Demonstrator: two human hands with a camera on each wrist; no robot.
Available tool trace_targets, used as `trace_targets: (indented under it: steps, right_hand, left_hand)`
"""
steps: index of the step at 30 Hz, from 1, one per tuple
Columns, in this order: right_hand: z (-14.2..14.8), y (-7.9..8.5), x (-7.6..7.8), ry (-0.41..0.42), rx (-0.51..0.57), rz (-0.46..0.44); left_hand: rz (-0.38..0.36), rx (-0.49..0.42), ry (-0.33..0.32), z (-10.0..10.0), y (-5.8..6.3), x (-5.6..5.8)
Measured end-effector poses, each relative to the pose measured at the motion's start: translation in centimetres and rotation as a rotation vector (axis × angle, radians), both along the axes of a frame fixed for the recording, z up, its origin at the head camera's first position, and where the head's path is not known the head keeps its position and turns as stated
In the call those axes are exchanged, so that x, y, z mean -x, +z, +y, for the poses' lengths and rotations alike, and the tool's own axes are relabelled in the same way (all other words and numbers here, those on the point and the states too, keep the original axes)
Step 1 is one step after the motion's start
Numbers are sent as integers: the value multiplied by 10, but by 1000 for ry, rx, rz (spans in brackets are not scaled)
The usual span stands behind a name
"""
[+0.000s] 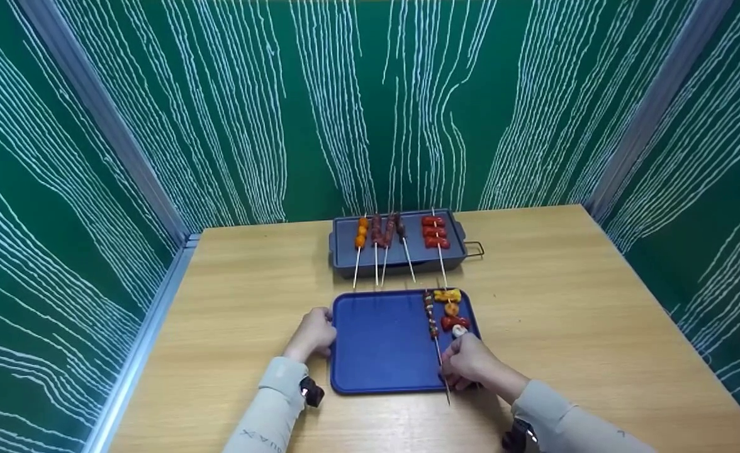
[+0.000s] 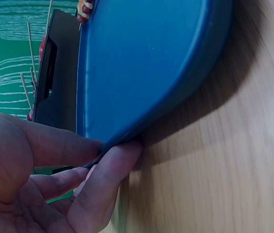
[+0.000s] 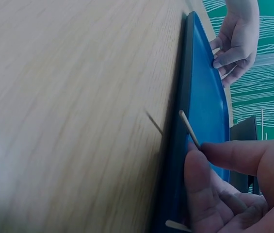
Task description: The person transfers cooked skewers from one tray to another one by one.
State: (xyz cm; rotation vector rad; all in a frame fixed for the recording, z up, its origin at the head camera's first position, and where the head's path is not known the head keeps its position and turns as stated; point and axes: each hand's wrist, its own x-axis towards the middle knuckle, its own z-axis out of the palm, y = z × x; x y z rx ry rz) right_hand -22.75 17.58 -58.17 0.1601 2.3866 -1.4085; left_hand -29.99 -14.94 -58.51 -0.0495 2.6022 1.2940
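Observation:
A blue tray (image 1: 382,343) lies on the table. My left hand (image 1: 314,333) grips its left rim, thumb and fingers (image 2: 120,162) on either side of the edge. Two skewers rest along the tray's right side. One, a skewer of small dark and pale pieces (image 1: 431,314), has its bare stick (image 3: 189,127) pinched between the thumb and index finger of my right hand (image 1: 469,362). To its right is a skewer with yellow, orange, red and white pieces (image 1: 451,308), partly covered by that hand; a second stick end (image 3: 176,225) shows below the fingers.
Behind the tray stands a grey grill (image 1: 345,255) with a wire handle (image 1: 476,249) on its right. Across it lie orange ball skewers (image 1: 361,233), several dark meat skewers (image 1: 377,231) and a red sausage skewer (image 1: 435,232). Green patterned panels (image 1: 370,126) enclose the wooden table (image 1: 244,302).

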Motion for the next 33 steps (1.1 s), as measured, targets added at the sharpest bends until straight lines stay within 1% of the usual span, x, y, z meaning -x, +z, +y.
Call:
trace_targets:
  steps: [7,10,13,16,20,24,30,33]
  right_hand:
    - [4,2,3,40,-32,16]
    - [6,7,5,46,-47,19]
    - [9,14,7,44,-41,19]
    - [12,25,12,28,-5,8]
    - [18,40,22,13,32,1]
    - [25,53,32,11,33,13]
    - [30,65,42,23,78,17]
    - [31,71,46,14,96,13]
  left_hand:
    - [31,24,-25,-1,-2,1]
    - [31,15,-26,-2,-2,1]
    - [15,9,-19,-2,-2,1]
    - [3,4,-6,-1,-1,1]
    - [-4,5,9,0,0,2]
    - [-11,3,19,0,0,2]
    - [-15,5,28,1,0,2]
    - [-18,7,31,1,0,2]
